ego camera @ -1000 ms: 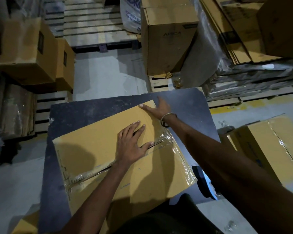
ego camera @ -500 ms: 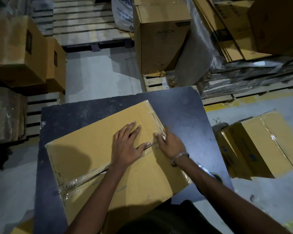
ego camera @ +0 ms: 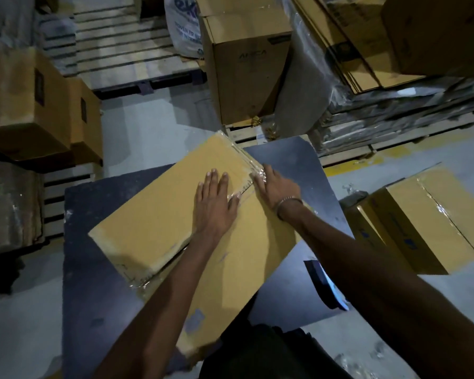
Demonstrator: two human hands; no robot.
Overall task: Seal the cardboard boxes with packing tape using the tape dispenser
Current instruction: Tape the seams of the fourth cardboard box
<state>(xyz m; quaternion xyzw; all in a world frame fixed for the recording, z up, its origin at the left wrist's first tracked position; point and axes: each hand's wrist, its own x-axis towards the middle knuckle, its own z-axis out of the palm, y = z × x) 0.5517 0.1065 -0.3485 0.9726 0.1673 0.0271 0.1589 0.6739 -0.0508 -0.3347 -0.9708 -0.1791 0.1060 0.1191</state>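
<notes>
Both hands flat on the box [ego camera: 159, 222], pressing tape [ego camera: 251, 170] at its far-R edge.

Near: dispenser [ego camera: 326, 285] lies on the table [ego camera: 93, 269] at near R, partly hidden under the R forearm, apart from the box. Box sits skewed on the dark table, far corner poking past the table edge; tape runs along the centre seam & wraps the far-R edge. L hand [ego camera: 215, 203]: palm down, fingers straight & spread, resting on the box top beside the seam, gripping nothing. R hand [ego camera: 275, 187]: palm down, fingers straight, pressing the shiny tape at the edge, gripping nothing; bracelet [ego camera: 289, 202] on wrist. R of table: taped box [ego camera: 433, 217] on the floor. Far: pallets [ego camera: 126, 47], stacked boxes [ego camera: 25, 105] at L, tall box [ego camera: 246, 64] centre, flat cardboard [ego camera: 348, 42] at R.
</notes>
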